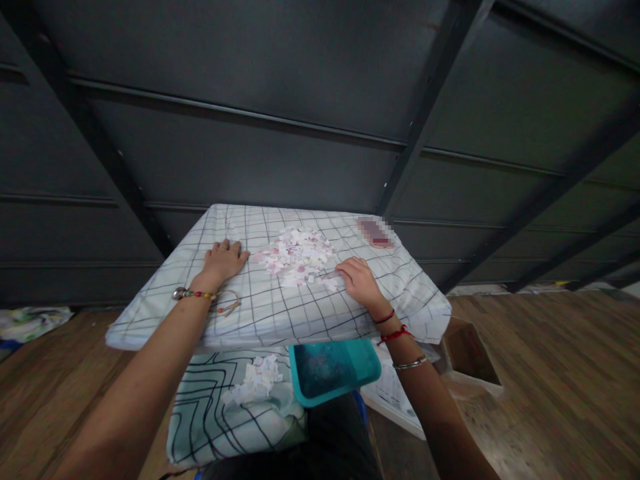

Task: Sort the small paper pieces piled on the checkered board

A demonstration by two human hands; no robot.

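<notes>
Paper scraps (300, 252) show pinkish marks, illegibly small.

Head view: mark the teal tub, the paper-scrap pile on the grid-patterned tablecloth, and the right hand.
Teal tub (365, 360), head view: right inner wall.
Paper-scrap pile (299, 255), head view: middle of the heap.
Right hand (361, 281), head view: back of the hand.

2 arms (159, 363) extend forward; left fingers (216, 247) spread, right fingers (352, 264) curled.

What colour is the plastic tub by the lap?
The tub is teal, a bluish green. It shows best in the head view.
</notes>
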